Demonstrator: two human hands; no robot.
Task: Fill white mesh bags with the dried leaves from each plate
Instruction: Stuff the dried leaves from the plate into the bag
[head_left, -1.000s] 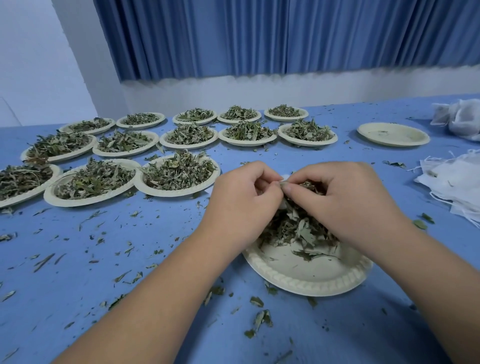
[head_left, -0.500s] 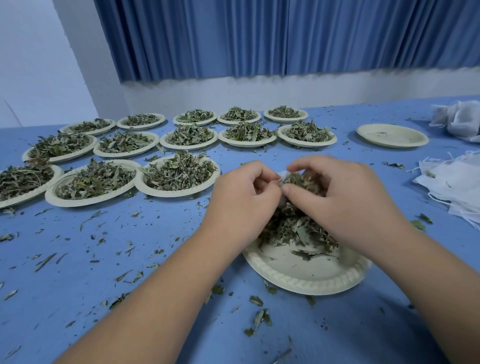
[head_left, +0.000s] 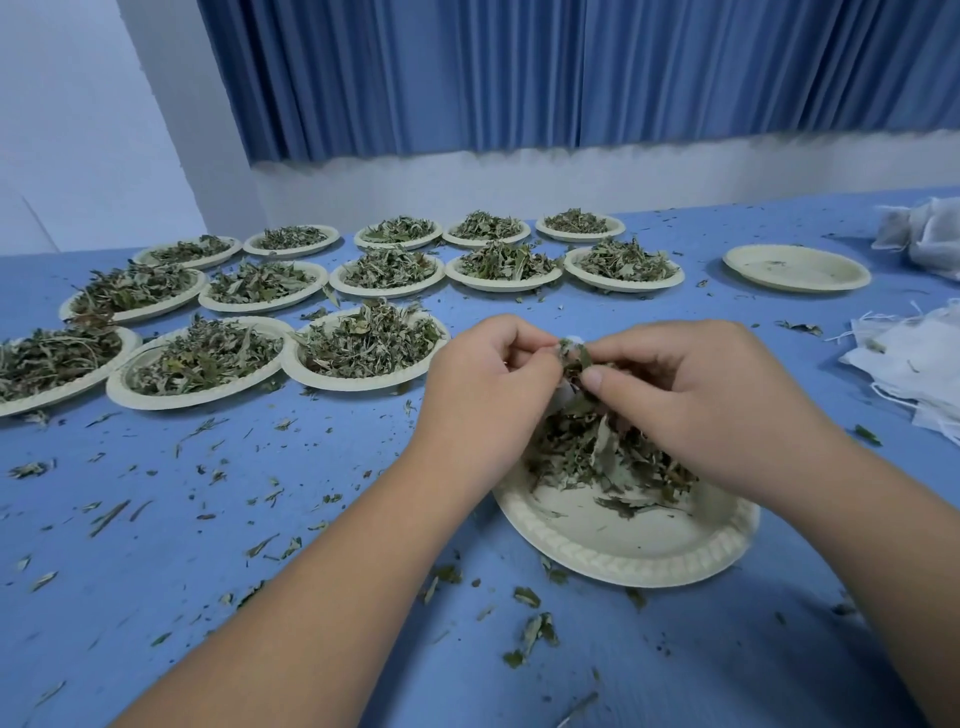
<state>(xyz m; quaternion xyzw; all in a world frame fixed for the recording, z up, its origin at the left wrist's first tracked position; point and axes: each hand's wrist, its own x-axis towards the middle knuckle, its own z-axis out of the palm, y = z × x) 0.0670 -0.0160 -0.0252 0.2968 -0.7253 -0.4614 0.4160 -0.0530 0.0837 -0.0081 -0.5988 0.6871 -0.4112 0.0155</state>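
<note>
Both hands met above the far side of the nearest plate (head_left: 623, 551), a cream paper plate with an embossed rim that lay on the blue table (head_left: 156, 571). The left hand (head_left: 488, 395) had its fingers curled in, and it appeared to pinch the edge of a white mesh bag (head_left: 571, 341), of which only small white slivers showed between the two hands. The right hand (head_left: 696, 400) touched the left, its thumb and fingers closed on a tuft of dried leaves (head_left: 597, 457) at the bag's opening, and the rest of that pile hung and lay beneath the hands on the plate's far half. The near half of the plate was nearly bare. To the left and beyond, three rows of leaf-filled plates (head_left: 369, 348) stood close together, each heaped with green-grey leaves. One empty plate (head_left: 795, 267) lay apart at the far right. Near the right edge lay a flat stack of unfilled mesh bags (head_left: 914, 364) with loose strings, and behind it a bunched heap of white mesh (head_left: 930, 239); what it held could not be made out. Leaf fragments (head_left: 530, 634) were scattered over the table around the plates. A pleated blue curtain (head_left: 519, 78) hung behind the table over a pale wall.
</note>
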